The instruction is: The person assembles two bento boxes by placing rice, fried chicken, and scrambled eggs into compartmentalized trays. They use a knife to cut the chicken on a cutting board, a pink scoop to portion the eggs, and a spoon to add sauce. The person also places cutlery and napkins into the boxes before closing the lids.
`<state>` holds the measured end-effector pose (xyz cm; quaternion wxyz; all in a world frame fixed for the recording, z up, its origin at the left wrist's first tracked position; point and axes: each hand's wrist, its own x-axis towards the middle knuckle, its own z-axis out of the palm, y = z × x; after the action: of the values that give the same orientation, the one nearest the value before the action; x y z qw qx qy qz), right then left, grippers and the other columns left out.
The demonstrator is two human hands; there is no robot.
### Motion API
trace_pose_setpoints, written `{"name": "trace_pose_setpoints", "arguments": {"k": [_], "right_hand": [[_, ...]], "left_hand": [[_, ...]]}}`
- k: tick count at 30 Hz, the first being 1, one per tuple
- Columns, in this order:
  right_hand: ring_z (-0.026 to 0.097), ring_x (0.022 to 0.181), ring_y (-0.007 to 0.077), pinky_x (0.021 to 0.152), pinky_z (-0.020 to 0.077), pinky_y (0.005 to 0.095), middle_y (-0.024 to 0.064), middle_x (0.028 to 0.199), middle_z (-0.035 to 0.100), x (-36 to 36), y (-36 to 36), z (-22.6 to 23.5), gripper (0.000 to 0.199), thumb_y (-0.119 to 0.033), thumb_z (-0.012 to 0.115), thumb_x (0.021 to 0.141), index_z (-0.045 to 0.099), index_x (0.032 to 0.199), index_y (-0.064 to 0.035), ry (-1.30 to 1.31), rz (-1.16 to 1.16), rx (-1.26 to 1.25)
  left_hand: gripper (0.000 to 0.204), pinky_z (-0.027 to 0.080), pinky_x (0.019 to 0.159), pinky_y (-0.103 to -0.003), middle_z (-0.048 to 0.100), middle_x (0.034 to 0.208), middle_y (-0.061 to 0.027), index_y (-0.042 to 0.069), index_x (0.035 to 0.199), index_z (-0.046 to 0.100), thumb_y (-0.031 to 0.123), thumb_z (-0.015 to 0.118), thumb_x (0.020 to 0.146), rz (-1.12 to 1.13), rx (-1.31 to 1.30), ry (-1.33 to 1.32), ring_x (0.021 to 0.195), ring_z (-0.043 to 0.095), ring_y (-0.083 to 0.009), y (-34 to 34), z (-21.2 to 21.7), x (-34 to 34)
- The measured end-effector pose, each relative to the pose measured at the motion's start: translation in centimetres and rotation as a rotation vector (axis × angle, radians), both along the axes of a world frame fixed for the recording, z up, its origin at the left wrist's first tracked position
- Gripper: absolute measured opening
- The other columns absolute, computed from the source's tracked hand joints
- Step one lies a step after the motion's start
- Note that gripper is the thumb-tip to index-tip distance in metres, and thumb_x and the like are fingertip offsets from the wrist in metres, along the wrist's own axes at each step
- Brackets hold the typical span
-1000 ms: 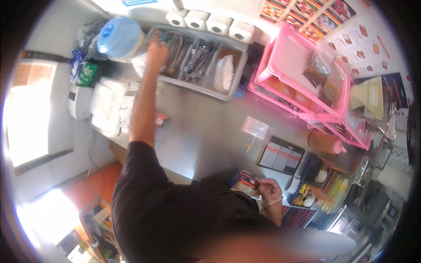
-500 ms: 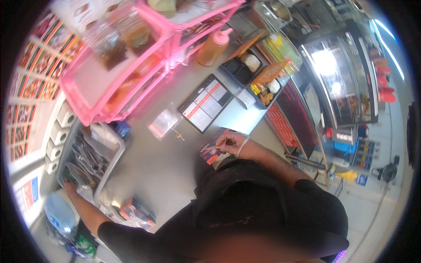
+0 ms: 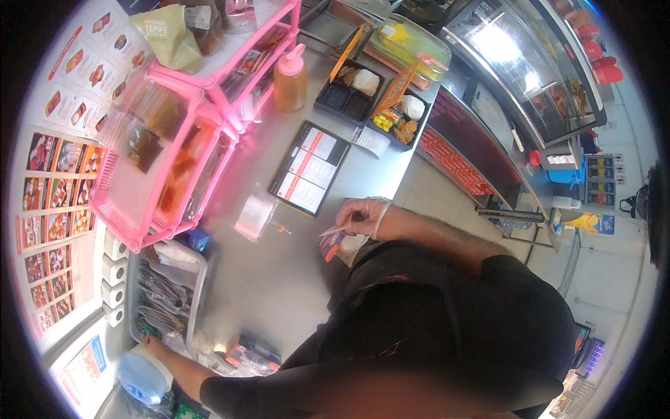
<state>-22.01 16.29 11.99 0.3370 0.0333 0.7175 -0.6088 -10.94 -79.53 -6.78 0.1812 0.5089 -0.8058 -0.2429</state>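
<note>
R hand [image 3: 361, 215] gloved, pinching 1 small packet [image 3: 332, 239]; L hand [image 3: 151, 343] in cutlery tray [image 3: 202, 274], grip unclear. 2 food trays [image 3: 343, 92].

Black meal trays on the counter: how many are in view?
2. One black tray sits beside the orange sauce bottle; the other black tray lies just right of it, near the counter edge. More may be hidden.

Pink rack [image 3: 132, 209], sauce bottle [image 3: 289, 80], menu card [image 3: 310, 167], paper rolls [image 3: 114, 269]
</note>
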Motion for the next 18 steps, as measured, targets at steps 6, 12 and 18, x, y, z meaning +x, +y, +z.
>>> {"name": "trace_pose_setpoints", "arguments": {"k": [6, 12, 18], "right_hand": [[0.068, 0.117, 0.0137, 0.104, 0.0548, 0.0316, 0.0052, 0.119, 0.073, -0.1, 1.9, 0.1, 0.012, -0.004, 0.072, 0.107, 0.072, 0.119, -0.0027, 0.091, 0.054, 0.046], [0.069, 0.113, 0.0130, 0.102, 0.0561, 0.0309, 0.0050, 0.118, 0.075, 1.0, 3.9, 1.0, 0.013, -0.003, 0.072, 0.107, 0.073, 0.119, -0.0027, 0.091, -0.031, 0.051], [0.070, 0.108, 0.0127, 0.098, 0.0568, 0.0312, 0.0034, 0.115, 0.078, 2.2, 5.8, 2.2, 0.015, -0.006, 0.075, 0.104, 0.077, 0.118, -0.0060, 0.081, -0.097, 0.009]], "left_hand": [[0.042, 0.061, 0.090, -0.049, 0.082, 0.116, -0.0190, 0.000, 0.131, 0.077, 0.032, 0.071, 0.105, 0.061, 0.000, 0.061, 0.103, 0.077, -0.0398, 1.7, 1.4, 1.3], [0.041, 0.062, 0.089, -0.048, 0.081, 0.113, -0.0181, -0.001, 0.128, 0.078, 0.032, 0.072, 0.105, 0.106, -0.009, 0.067, 0.102, 0.077, -0.0378, 3.9, 3.8, 1.9], [0.040, 0.062, 0.088, -0.047, 0.081, 0.111, -0.0171, -0.001, 0.126, 0.079, 0.032, 0.074, 0.105, 0.150, -0.038, 0.091, 0.101, 0.077, -0.0358, 5.1, 4.7, 3.0]]}}
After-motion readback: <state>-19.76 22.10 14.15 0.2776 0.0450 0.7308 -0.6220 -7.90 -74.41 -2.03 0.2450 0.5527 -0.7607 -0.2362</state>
